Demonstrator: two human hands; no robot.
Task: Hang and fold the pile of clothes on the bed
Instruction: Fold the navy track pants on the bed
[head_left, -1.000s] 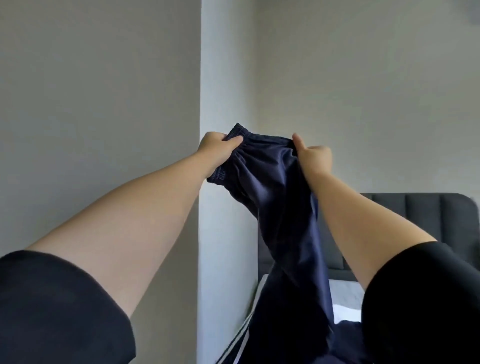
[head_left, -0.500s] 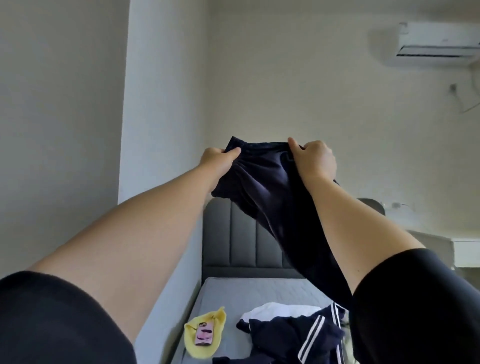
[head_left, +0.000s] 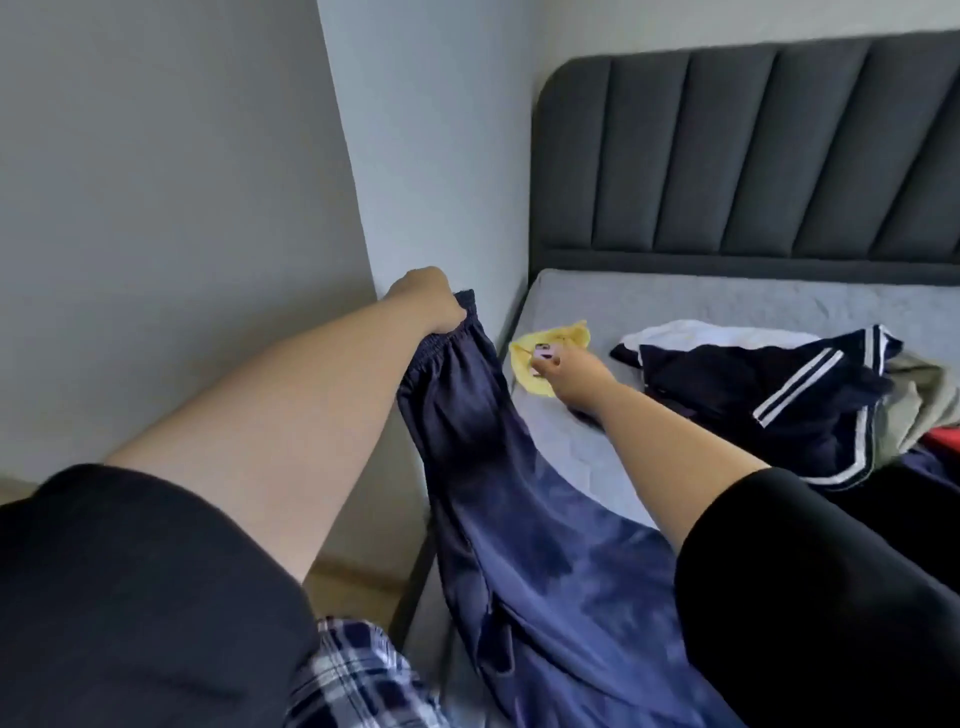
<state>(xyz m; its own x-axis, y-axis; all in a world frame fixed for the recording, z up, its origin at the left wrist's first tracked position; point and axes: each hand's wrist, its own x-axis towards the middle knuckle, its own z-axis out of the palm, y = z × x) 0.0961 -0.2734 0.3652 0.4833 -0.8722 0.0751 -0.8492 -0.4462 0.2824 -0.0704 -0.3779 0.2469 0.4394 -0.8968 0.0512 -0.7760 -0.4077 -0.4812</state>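
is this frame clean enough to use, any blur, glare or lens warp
Head view: soft, even light, no glare, a faint sheen on the navy trousers; wide-angle warp seems to lean the wall corner and tilt the headboard; the plaid fabric at the bottom edge is smeared; the left hand and the striped garment look fairly sharp.

Navy trousers (head_left: 519, 493) hung by gathered waistband from left hand (head_left: 423, 301), legs trailing onto bed (head_left: 675, 306); rumpled pile (head_left: 779, 405), navy with white stripes, lay at 2 o'clock.
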